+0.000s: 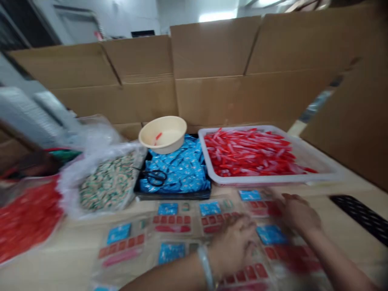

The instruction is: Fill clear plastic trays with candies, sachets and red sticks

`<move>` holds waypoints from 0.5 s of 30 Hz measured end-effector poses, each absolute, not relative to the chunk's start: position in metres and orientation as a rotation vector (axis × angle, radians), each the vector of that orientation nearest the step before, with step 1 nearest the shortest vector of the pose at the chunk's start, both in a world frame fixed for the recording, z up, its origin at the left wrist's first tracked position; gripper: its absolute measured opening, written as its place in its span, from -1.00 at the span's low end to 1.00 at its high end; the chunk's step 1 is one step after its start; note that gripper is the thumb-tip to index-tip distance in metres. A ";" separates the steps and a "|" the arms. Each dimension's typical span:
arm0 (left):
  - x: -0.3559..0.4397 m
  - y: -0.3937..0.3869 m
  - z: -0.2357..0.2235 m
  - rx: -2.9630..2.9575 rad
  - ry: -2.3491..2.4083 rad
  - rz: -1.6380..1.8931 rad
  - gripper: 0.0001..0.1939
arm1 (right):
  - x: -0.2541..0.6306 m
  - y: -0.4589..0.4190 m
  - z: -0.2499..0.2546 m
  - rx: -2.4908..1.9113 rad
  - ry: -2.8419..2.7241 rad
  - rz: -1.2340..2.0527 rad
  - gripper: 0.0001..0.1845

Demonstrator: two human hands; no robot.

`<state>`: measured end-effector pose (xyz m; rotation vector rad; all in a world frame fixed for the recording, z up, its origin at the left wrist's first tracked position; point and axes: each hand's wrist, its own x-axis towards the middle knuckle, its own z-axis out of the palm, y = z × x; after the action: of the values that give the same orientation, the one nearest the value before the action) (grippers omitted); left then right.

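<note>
My left hand (232, 244), with a pale bracelet at the wrist, is over the middle of the laid-out clear packets, its fingers bent and blurred. To its right my right hand (300, 214) reaches in beside a packet (257, 204) in the back row; motion smears its fingers. Whether either hand holds anything is hidden by blur. Each packet shows a blue printed sachet (168, 209), a row of red squares (171, 219) and a long red or pink piece (123, 257). Some also show a small green-and-beige piece (185, 207).
Behind the packets stand a bag of green-and-beige pieces (106, 182), a black tray (174, 195) of blue sachets with scissors (155, 177), a cream bowl (163, 149) and a white tray (321, 171) of red sticks. Red pieces (27, 218) lie left. Cardboard walls (212, 99) rise behind.
</note>
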<state>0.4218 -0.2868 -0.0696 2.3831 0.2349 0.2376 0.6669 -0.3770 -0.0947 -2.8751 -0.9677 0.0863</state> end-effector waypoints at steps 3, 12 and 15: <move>0.316 -0.268 -0.061 2.291 0.464 0.244 -0.77 | 0.640 -0.377 -0.093 -2.751 -1.031 0.187 -0.78; 0.080 -0.170 -0.083 1.764 1.639 0.580 -0.68 | 0.343 -0.295 -0.067 -1.689 -1.465 0.861 -0.65; 0.086 -0.160 -0.085 1.549 1.524 0.484 -0.66 | 0.291 -0.261 -0.060 -1.937 -1.662 0.788 -0.69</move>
<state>0.0857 -0.1599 -0.0845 1.5488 1.5245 0.4839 0.2907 -0.2613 -0.0601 -1.9372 -1.6619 0.7877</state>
